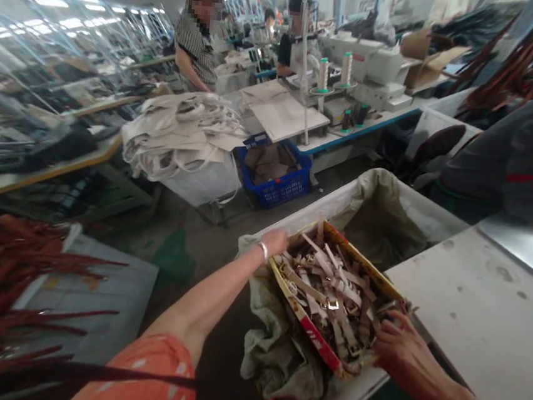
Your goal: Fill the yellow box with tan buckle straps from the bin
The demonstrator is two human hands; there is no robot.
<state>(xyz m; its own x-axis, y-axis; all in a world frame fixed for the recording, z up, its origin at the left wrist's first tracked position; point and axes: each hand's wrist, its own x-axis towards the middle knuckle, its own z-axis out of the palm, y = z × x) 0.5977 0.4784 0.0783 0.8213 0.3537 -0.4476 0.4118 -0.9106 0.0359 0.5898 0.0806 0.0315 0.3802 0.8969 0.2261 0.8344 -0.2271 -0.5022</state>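
A shallow box [304, 320] of tan straps [333, 294] sits tilted over the near rim of a lined bin [402, 204], just off the table's [486, 309] left edge. The left hand [275, 242] grips the box's far corner, fingers curled round it. The right hand [398, 351] clasps the near corner, fingers spread among the straps. Open floor [196, 243] lies to the left; the tabletop beside the box is bare.

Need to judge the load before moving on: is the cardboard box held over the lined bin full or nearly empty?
Full. The cardboard box is heaped with beige straps and buckles that rise above its rim.
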